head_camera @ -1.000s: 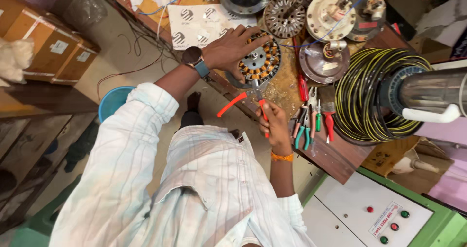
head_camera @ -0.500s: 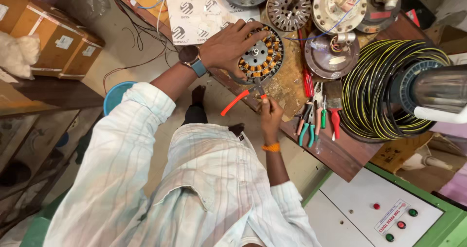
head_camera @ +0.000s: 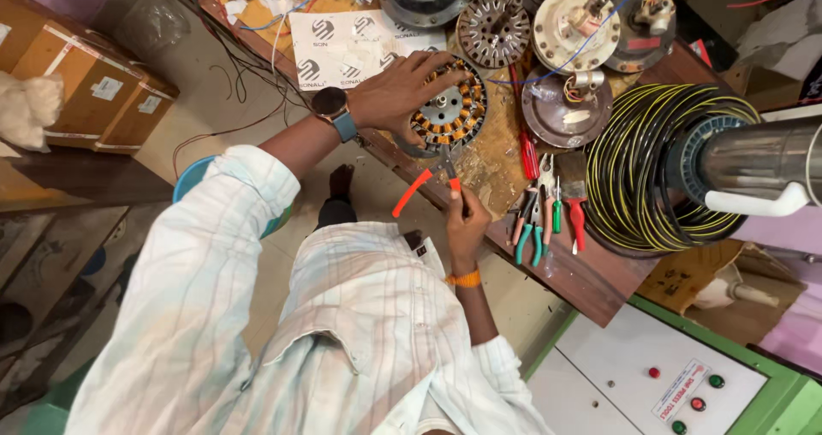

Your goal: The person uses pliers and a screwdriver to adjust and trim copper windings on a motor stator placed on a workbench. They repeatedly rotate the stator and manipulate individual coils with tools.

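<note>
My left hand (head_camera: 396, 97), with a wristwatch, lies spread over a round motor stator (head_camera: 452, 114) with copper windings at the front edge of the wooden workbench (head_camera: 591, 277). My right hand (head_camera: 467, 221), with an orange band at the wrist, grips red-handled pliers (head_camera: 421, 185). The pliers' jaws reach the near rim of the stator, and one red handle sticks out to the left.
Several pliers and screwdrivers (head_camera: 544, 217) lie right of my right hand. A coil of black-and-yellow wire (head_camera: 638, 174) sits around a metal cylinder (head_camera: 762, 165). Motor parts (head_camera: 578, 20) crowd the bench's back. Cardboard boxes (head_camera: 94, 92) stand left, and a control panel (head_camera: 676, 384) is at the lower right.
My right hand has brought the pliers a little closer to the stator's rim. My left hand stays on the stator.
</note>
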